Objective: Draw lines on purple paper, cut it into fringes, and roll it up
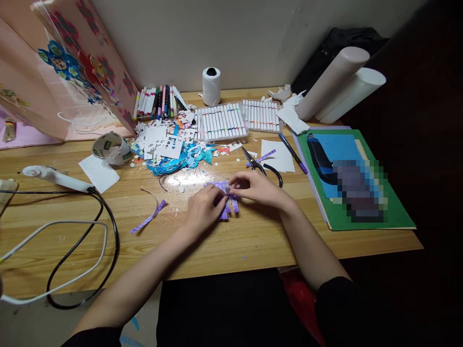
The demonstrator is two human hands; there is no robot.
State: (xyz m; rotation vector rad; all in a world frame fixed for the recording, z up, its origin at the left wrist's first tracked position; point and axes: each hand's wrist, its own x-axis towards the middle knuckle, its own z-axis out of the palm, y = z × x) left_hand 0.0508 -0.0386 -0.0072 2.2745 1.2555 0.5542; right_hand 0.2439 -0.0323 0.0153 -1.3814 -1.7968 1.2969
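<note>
A purple paper piece with cut strips (223, 212) lies on the wooden table between my hands. My left hand (205, 208) is closed on its left side, thumb pressed near the middle. Fingers of my right hand (253, 187) pinch at its upper right, beside a small pale bit (227, 189) that sits between the fingertips. Just behind my right hand are black-handled scissors (256, 162), partly covered by it. Loose purple strips lie to the left (149, 219) and behind the scissors (266, 156).
Paper scraps (162, 142), markers (222, 121) and a thread spool (211, 86) stand or lie at the back. A tape roll (111, 148), glue gun (60, 178) and looped cables are left. Green sheets (383, 193) and white rolls (333, 82) are right.
</note>
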